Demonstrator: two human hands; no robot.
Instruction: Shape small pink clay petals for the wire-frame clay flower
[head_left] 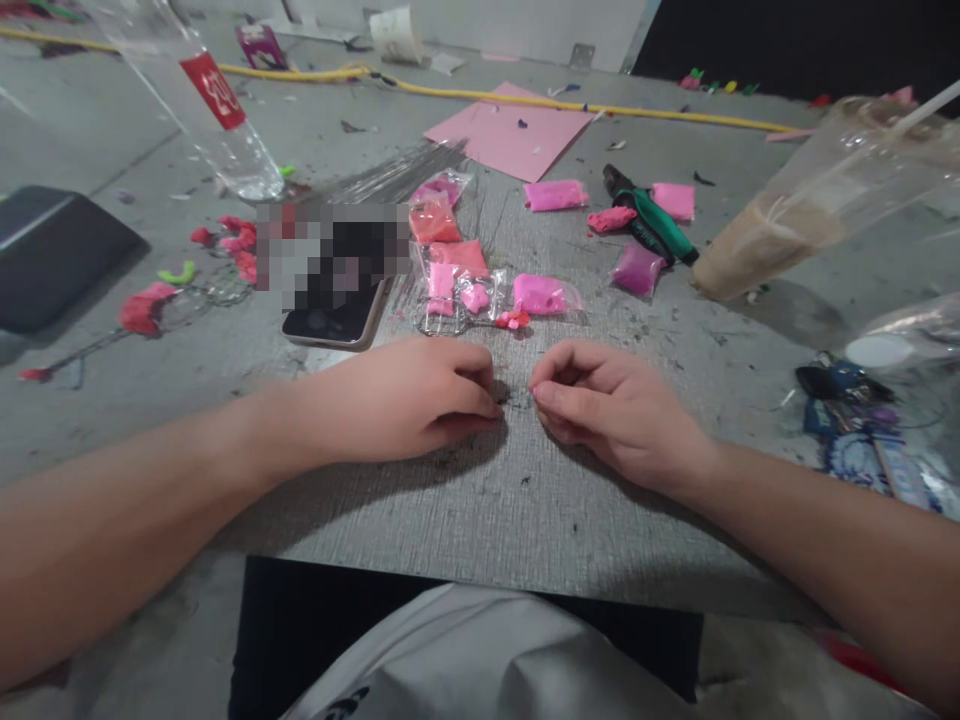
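Observation:
My left hand [435, 400] hovers low over the grey table, with thumb and fingers pinched together. Whatever it may hold is hidden or too small to name. Facing it across a small gap, my right hand [611, 405] is also closed in a pinch. A tiny pink speck shows at its fingertips, too small to identify. Just beyond the hands lie bags of pink clay [538, 294] and coral clay [459, 258]. Small red and pink balls [513, 320] sit beside them. A phone [330, 325] rests past my left wrist, its screen partly blurred out.
Green-handled pliers [660, 228] lie behind the bags, near a tilted-looking drink cup [780, 225]. A water bottle [217, 120] stands at left, near pink clay on wire [146, 308]. Thin wires [390, 180], pink paper [510, 130] and a yellow cable [465, 95] lie farther back. Keys [840, 385] sit at right.

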